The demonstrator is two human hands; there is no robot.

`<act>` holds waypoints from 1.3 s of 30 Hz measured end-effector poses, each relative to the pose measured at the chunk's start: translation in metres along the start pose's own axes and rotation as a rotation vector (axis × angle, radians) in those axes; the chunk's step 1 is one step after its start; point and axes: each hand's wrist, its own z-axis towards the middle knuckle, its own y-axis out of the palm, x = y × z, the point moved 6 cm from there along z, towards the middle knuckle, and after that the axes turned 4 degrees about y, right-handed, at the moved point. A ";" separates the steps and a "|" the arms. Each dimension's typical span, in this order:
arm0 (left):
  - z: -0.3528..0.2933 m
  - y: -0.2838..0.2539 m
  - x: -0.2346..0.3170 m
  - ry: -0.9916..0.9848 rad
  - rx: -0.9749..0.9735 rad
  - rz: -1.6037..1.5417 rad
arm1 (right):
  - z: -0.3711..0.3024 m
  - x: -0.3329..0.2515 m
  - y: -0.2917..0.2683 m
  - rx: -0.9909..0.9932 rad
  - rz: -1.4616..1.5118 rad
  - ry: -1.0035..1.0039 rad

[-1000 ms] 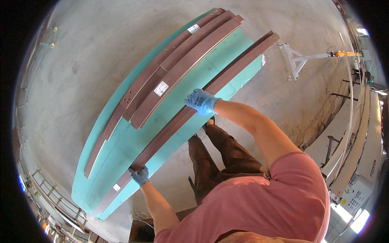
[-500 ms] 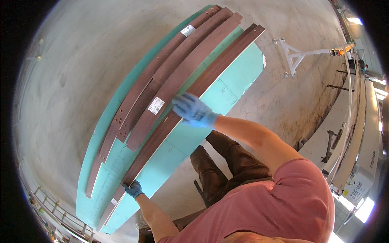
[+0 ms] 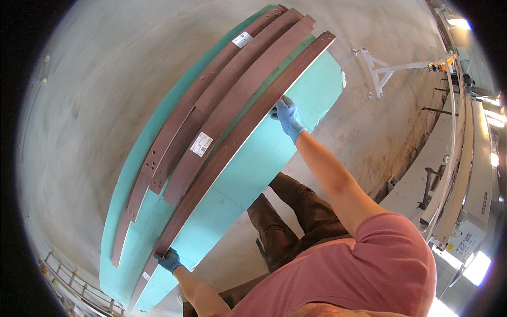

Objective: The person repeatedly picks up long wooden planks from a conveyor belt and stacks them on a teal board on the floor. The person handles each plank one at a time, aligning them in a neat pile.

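A long dark brown wood-grain board (image 3: 226, 152) with a pale edge lies nearest me, running diagonally across a teal table surface (image 3: 237, 179). My left hand (image 3: 169, 261), in a blue glove, is closed on the board's edge near its lower left end. Farther up the same edge, my gloved right hand (image 3: 289, 119) grips the board, its fingertips partly hidden at the edge. Beyond lies another brown board (image 3: 184, 170) with a white label (image 3: 201, 144). Behind that, several more brown boards lie side by side, one with drilled holes (image 3: 151, 159) at its end.
A white metal stand (image 3: 377, 79) on small feet or casters is at the far right. Along the right side runs long pale machinery (image 3: 478, 174) with dark clamps. A railing (image 3: 79, 282) is at the lower left. Grey concrete floor (image 3: 95, 116) surrounds the table.
My right hand has moved up and right from above the board to grip its edge. The near board's upper end has shifted slightly left. My left hand has moved slightly down and left.
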 end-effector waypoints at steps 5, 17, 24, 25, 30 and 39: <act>0.005 -0.012 0.005 0.035 0.039 0.167 | -0.014 -0.026 0.012 0.167 -0.612 -0.133; -0.099 0.003 0.087 0.929 0.335 2.412 | 0.003 -0.037 0.011 0.055 -0.461 0.010; -0.098 0.145 -0.055 0.606 -0.588 2.690 | 0.016 -0.033 0.015 0.087 -0.421 -0.026; -0.094 0.144 -0.056 0.621 -0.575 2.703 | 0.015 -0.031 0.015 0.085 -0.390 -0.002; -0.091 0.140 -0.048 0.761 -0.766 2.749 | 0.010 -0.036 0.017 0.090 -0.434 -0.012; -0.089 0.148 -0.048 0.808 -0.635 2.582 | 0.001 -0.050 0.012 0.091 -0.578 -0.079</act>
